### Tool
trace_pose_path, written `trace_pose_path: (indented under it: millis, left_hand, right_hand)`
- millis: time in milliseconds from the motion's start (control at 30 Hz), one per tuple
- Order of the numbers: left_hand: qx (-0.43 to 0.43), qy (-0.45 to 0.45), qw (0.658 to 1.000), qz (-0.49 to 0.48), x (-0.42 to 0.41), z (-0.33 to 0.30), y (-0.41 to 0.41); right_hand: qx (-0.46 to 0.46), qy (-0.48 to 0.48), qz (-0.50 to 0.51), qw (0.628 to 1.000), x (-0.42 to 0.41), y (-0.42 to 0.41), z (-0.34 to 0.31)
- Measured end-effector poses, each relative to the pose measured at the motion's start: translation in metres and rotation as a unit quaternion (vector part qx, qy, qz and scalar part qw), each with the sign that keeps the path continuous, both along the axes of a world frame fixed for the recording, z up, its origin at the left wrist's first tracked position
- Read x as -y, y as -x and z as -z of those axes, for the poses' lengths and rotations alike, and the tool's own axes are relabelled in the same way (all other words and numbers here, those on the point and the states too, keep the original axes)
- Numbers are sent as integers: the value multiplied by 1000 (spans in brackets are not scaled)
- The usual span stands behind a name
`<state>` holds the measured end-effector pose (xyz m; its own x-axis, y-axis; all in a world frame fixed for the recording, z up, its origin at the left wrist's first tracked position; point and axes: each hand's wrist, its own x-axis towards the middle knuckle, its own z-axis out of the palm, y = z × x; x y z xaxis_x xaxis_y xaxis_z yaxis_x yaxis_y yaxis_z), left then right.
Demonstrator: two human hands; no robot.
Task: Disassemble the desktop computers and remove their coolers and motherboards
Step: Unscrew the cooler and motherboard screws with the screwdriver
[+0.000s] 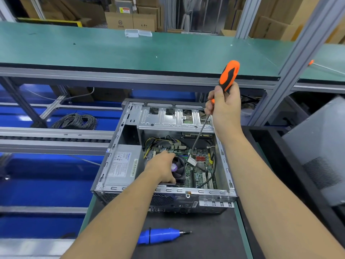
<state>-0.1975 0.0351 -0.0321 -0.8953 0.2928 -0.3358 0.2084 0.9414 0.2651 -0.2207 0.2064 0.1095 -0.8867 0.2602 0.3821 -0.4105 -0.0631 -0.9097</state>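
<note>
Desktop computer case [119,171], a grey metal tower lying on its side with the panel off, sits on the dark work mat [209,240] at the near bench, its green motherboard [200,165] exposed at the bottom. On that board stands the black round cooler fan [179,170] with a purple centre label, and the left hand [162,168] reaches into the case and grips the fan's left side, fingers curled over its edge. The right hand [225,107] grasps the orange-and-black handled long screwdriver [228,75] (held high above the drive cage), its thin shaft slanting down so the tip meets the board just beside the fan. A grey boxed power supply [123,165] fills the case's left part. A blue electric screwdriver [160,235] lies on the mat in front of the case.
</note>
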Motion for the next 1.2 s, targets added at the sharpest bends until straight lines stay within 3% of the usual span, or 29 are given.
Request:
trace_pose_path:
  millis: [300,500,567,700,833,1200]
  left_hand:
    - [-6,8,1000,10,0,0,0]
    - [2,14,1000,13,1,0,0]
    - [2,16,1000,13,1,-1,0]
    - [0,13,1000,15,1,0,0]
    - [-2,14,1000,17,1,1,0]
    - [-7,10,1000,14,1,3,1]
  right_hand:
    - [-6,-25,-5,1000,-1,0,-1]
    - [-66,-183,-81,977,13,-2,-13]
    - [-71,-195,-107,972,20,-5,-17]
    - [-118,-220,-22,968,24,-5,-27]
    - [-105,-200,20,974,21,-6,-30]
    - [-101,-146,-30,984,31,-13,-46]
